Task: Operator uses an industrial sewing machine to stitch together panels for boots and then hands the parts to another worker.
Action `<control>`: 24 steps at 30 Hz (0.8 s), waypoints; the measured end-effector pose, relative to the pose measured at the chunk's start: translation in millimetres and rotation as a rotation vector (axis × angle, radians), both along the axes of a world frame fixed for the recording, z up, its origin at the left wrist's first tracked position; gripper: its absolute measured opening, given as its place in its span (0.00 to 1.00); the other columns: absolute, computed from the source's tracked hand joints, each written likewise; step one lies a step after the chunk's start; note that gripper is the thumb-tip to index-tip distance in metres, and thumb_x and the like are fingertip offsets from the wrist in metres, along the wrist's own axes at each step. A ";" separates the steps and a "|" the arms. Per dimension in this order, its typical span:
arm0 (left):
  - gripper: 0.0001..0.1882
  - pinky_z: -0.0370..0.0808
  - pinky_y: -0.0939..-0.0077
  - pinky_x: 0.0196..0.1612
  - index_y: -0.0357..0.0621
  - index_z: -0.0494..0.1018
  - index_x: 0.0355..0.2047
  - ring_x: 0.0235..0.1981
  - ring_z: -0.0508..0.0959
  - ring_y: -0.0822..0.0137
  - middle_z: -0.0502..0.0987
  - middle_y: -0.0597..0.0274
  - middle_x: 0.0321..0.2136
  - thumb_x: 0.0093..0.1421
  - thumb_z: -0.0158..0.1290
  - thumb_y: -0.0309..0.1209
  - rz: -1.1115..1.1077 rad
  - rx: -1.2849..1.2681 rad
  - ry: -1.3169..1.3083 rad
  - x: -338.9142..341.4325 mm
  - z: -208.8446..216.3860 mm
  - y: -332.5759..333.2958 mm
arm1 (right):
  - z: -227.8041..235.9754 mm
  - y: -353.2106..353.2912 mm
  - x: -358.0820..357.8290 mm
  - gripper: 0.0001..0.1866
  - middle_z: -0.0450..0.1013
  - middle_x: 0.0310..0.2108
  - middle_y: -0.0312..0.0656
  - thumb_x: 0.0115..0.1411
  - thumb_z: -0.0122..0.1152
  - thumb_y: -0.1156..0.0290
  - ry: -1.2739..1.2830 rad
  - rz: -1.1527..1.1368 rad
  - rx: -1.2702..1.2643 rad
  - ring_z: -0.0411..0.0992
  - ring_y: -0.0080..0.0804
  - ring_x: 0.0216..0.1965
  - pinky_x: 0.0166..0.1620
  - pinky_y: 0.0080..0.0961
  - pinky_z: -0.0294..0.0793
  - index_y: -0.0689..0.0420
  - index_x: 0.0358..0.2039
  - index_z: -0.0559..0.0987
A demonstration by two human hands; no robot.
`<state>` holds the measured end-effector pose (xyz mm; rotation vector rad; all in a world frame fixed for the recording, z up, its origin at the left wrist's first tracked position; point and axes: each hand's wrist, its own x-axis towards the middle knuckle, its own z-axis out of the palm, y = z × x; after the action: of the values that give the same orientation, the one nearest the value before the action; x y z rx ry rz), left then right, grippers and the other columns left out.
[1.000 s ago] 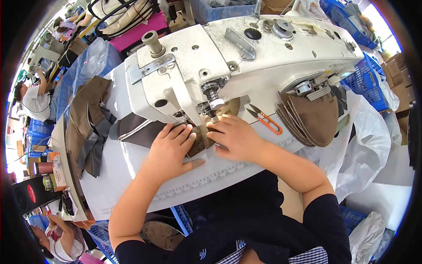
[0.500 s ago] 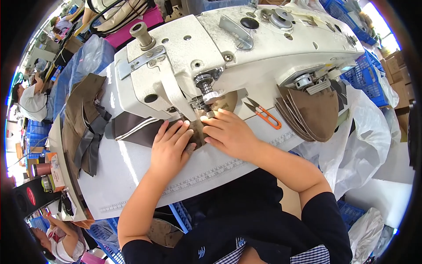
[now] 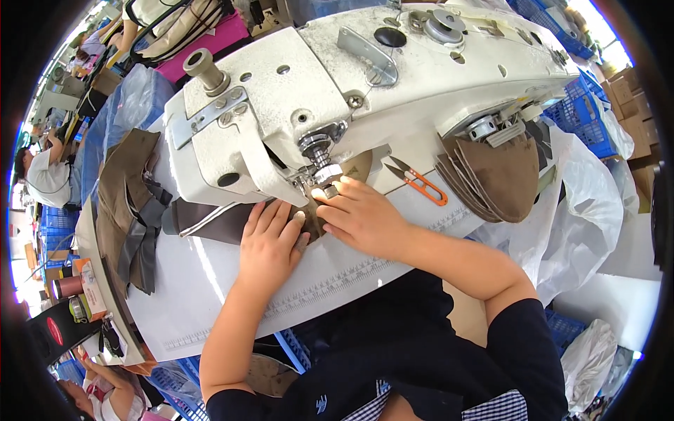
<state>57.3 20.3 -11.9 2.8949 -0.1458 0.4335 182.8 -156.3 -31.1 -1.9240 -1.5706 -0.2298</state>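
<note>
My left hand (image 3: 269, 247) lies flat with its fingers stretched over a dark brown fabric piece (image 3: 221, 223) that has pale strips along it. Close by, my right hand (image 3: 368, 223) rests its spread fingers on the same work, its fingertips beside the presser foot and needle area of the white sewing machine (image 3: 277, 91). Between the hands shows a narrow strip of lighter brown fabric; the stitching point itself is mostly hidden by fingers and the machine head. Orange-handled thread snips (image 3: 426, 187) lie to the right of my right hand.
Curved brown fabric pieces (image 3: 495, 179) stand stacked at the right, under the machine arm. More brown and grey pieces (image 3: 126, 179) drape over the table's left side. A printed ruler (image 3: 330, 286) runs along the front edge. Clear plastic bags (image 3: 586, 203) hang at the right; co-workers sit at the left.
The view has shifted slightly, so the machine appears a little farther left and lower. Both hands stay on the fabric beside the presser foot, with hardly any movement.
</note>
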 end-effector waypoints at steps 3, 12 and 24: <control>0.14 0.62 0.57 0.60 0.44 0.76 0.37 0.51 0.72 0.57 0.76 0.56 0.45 0.52 0.59 0.35 0.001 0.014 -0.011 4.7 1.7 1.0 | -0.6 -0.4 3.5 0.13 0.72 0.46 0.41 0.53 0.62 0.68 0.044 0.012 -0.053 0.66 0.39 0.53 0.60 0.39 0.62 0.56 0.39 0.74; 0.12 0.64 0.54 0.54 0.41 0.75 0.39 0.52 0.72 0.47 0.78 0.52 0.45 0.56 0.57 0.33 0.058 -0.065 0.086 15.4 -0.7 9.8 | 2.8 10.4 19.4 0.09 0.72 0.45 0.44 0.53 0.60 0.69 0.071 0.036 -0.051 0.67 0.41 0.52 0.59 0.39 0.63 0.56 0.35 0.73; 0.13 0.64 0.53 0.55 0.41 0.74 0.40 0.50 0.73 0.45 0.79 0.51 0.42 0.57 0.56 0.34 0.065 -0.024 0.056 19.4 -9.5 16.5 | -3.2 16.9 26.5 0.10 0.72 0.44 0.45 0.53 0.60 0.69 0.021 0.052 0.050 0.68 0.42 0.50 0.60 0.41 0.62 0.58 0.34 0.72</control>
<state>76.7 36.8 -21.4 2.8910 -0.0372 0.3615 209.3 -139.4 -34.4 -1.8397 -1.5841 -0.2240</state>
